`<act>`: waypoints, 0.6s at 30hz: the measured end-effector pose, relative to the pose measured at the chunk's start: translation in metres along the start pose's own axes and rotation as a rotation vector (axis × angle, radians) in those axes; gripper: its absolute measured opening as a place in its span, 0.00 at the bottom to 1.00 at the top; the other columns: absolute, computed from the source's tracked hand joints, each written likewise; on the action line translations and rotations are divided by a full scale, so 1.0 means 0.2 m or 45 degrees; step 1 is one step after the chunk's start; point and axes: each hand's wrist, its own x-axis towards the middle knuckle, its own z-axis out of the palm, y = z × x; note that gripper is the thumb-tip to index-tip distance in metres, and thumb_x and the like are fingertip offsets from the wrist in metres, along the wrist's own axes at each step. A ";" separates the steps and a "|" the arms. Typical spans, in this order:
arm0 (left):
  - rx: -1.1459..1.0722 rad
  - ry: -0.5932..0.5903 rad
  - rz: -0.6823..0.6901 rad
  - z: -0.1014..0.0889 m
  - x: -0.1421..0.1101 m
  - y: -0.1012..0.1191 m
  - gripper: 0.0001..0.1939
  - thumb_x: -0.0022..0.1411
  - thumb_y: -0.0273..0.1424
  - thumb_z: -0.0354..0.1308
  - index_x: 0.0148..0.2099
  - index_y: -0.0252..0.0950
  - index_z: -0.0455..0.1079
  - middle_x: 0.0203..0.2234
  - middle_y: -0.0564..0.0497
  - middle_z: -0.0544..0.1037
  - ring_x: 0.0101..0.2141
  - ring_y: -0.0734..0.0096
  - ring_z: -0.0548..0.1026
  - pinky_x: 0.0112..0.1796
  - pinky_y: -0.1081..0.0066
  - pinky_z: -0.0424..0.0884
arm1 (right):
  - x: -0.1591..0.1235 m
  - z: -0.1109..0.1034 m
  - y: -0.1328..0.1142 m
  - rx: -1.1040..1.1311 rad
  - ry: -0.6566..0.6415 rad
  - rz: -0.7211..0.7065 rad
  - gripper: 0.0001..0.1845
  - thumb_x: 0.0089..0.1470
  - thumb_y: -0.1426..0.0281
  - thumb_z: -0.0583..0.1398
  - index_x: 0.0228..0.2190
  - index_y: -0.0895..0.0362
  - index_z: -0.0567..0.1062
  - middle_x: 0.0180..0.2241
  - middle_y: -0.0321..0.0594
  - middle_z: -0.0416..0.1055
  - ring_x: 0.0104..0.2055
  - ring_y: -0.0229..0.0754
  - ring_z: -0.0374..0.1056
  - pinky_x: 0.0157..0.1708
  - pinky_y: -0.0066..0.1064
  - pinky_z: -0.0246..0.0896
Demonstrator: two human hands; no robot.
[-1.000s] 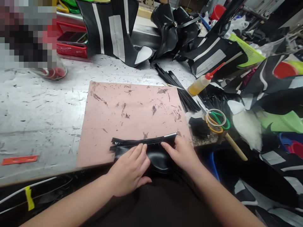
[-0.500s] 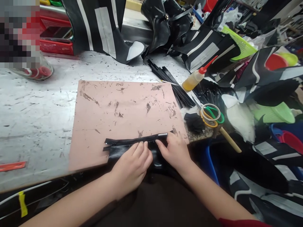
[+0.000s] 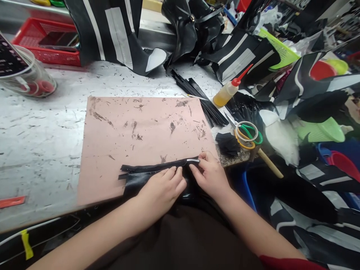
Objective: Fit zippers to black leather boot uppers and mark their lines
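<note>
Black strip at the pink mat's six-o'clock edge; right hand pinches its three-o'clock end, left hand touches its lower edge, closure hidden. Uneven tension between hands could pucker it.

Both forearms reach in from the lower corners toward the pink board's near edge. The left hand lies palm down there, fingers together and bent. The right hand, by the board's near right corner, pinches with thumb and index finger, wrist angled inward.
</note>
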 end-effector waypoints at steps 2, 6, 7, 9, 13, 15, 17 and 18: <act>-0.009 -0.062 0.016 -0.02 0.01 -0.01 0.14 0.57 0.23 0.47 0.46 0.31 0.65 0.52 0.42 0.66 0.48 0.61 0.67 0.45 0.66 0.65 | 0.00 0.01 0.00 -0.042 0.005 -0.013 0.13 0.52 0.67 0.53 0.21 0.57 0.71 0.31 0.42 0.65 0.31 0.39 0.63 0.30 0.30 0.58; -0.014 -0.176 -0.041 -0.07 0.07 -0.01 0.12 0.58 0.24 0.47 0.43 0.34 0.66 0.51 0.44 0.68 0.37 0.64 0.70 0.31 0.67 0.66 | -0.01 0.02 0.00 -0.125 0.009 -0.034 0.12 0.53 0.67 0.52 0.23 0.58 0.71 0.33 0.43 0.65 0.31 0.40 0.63 0.29 0.30 0.57; -0.009 -0.186 -0.048 -0.07 0.08 -0.02 0.12 0.58 0.24 0.46 0.43 0.34 0.67 0.49 0.45 0.69 0.35 0.65 0.69 0.28 0.68 0.64 | 0.00 0.01 0.00 -0.143 0.003 -0.029 0.12 0.52 0.67 0.52 0.23 0.58 0.71 0.33 0.43 0.65 0.32 0.40 0.63 0.29 0.30 0.57; 0.013 -0.175 -0.036 -0.07 0.09 -0.01 0.13 0.59 0.24 0.45 0.44 0.34 0.66 0.46 0.45 0.71 0.33 0.66 0.68 0.27 0.68 0.62 | 0.00 0.01 -0.01 -0.158 -0.028 0.003 0.11 0.52 0.67 0.53 0.23 0.58 0.70 0.34 0.43 0.65 0.32 0.40 0.63 0.29 0.30 0.57; 0.083 -0.111 0.008 -0.05 0.09 -0.01 0.17 0.59 0.24 0.44 0.49 0.32 0.64 0.48 0.44 0.69 0.33 0.66 0.67 0.30 0.67 0.62 | 0.02 0.00 -0.01 -0.092 -0.096 0.117 0.11 0.51 0.65 0.55 0.22 0.57 0.67 0.33 0.41 0.63 0.31 0.39 0.63 0.28 0.29 0.57; 0.085 -0.075 -0.004 -0.04 0.09 -0.02 0.15 0.58 0.23 0.45 0.47 0.34 0.65 0.52 0.44 0.65 0.34 0.66 0.67 0.32 0.66 0.62 | 0.03 -0.01 -0.01 -0.042 -0.108 0.162 0.11 0.51 0.65 0.55 0.21 0.57 0.66 0.32 0.39 0.62 0.30 0.38 0.63 0.27 0.29 0.56; 0.036 -0.057 -0.034 -0.05 0.11 -0.04 0.14 0.57 0.23 0.46 0.44 0.36 0.66 0.53 0.46 0.65 0.36 0.64 0.66 0.34 0.65 0.61 | 0.03 -0.01 0.00 0.002 -0.111 0.185 0.11 0.51 0.65 0.56 0.21 0.56 0.65 0.31 0.37 0.61 0.28 0.37 0.62 0.26 0.28 0.55; -0.007 -0.065 -0.056 -0.05 0.13 -0.05 0.13 0.57 0.23 0.47 0.43 0.36 0.66 0.52 0.48 0.66 0.37 0.64 0.66 0.35 0.65 0.61 | 0.03 -0.01 0.01 0.020 -0.103 0.185 0.11 0.50 0.65 0.57 0.20 0.56 0.65 0.31 0.37 0.61 0.28 0.36 0.62 0.26 0.28 0.55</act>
